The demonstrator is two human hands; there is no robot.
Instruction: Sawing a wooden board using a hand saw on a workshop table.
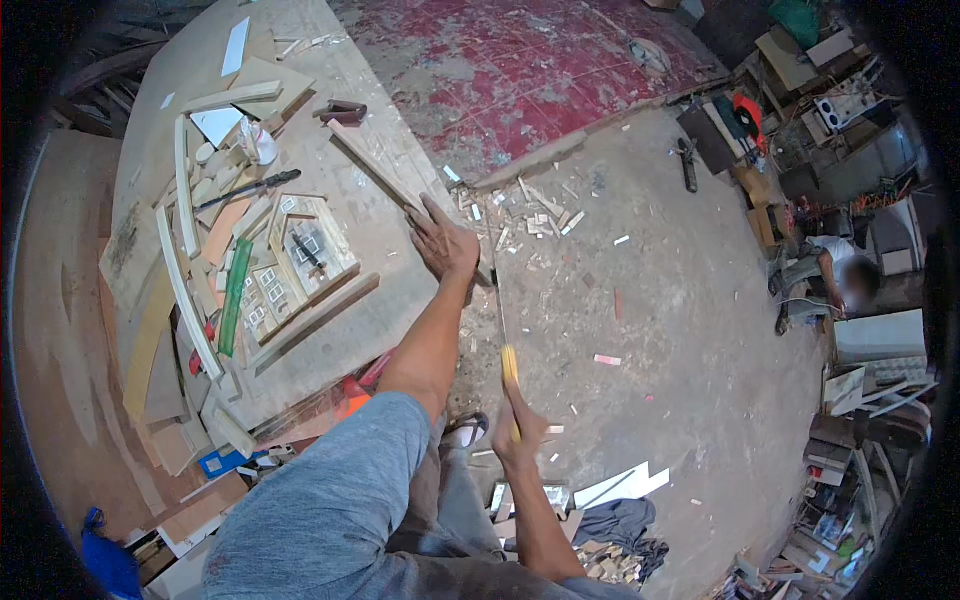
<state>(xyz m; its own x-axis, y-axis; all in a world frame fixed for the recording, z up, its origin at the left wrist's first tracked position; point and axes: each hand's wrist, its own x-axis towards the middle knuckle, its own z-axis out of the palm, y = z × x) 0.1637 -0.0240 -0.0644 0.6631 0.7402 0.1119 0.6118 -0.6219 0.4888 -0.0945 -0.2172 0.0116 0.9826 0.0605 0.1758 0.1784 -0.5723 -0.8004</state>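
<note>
My left hand (447, 240) presses on a pale wooden strip (372, 166) at the worktable's right edge, its fingers over the wood. My right hand (518, 428) grips the yellow handle (510, 365) of a saw, whose thin blade (501, 312) reaches up to the table edge just beside my left hand. Left of that hand lie a small wooden model house front (301, 240), a green strip (236, 290), long pale battens (186, 205) and a dark bar-shaped tool (250, 191). A small dark wooden object (341, 111) sits near the strip's far end.
A red raised floor section (540, 70) lies beyond the table (400, 300). Offcuts (550, 210) litter the concrete floor. Another person (830, 275) is bent over at the right among cluttered boards and boxes (880, 335). Cloth and scraps (620, 525) lie near my right forearm.
</note>
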